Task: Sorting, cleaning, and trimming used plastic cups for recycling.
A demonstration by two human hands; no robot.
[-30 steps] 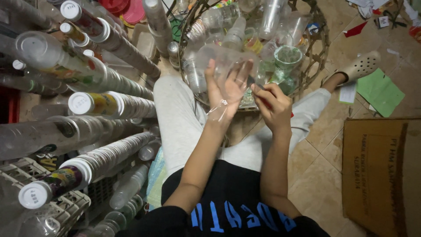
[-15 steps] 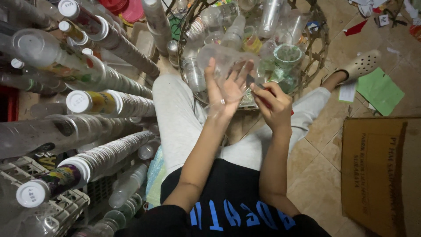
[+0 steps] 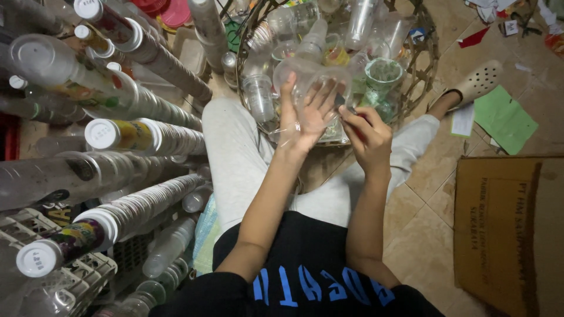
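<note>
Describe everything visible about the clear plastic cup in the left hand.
The clear plastic cup is thin, see-through and looks crumpled, with a wide rounded rim at its top. It lies tilted on its side against the open palm and spread fingers of the left hand, above the wicker basket full of other clear cups. The right hand pinches something small and dark at the cup's lower right edge; what it is cannot be told.
</note>
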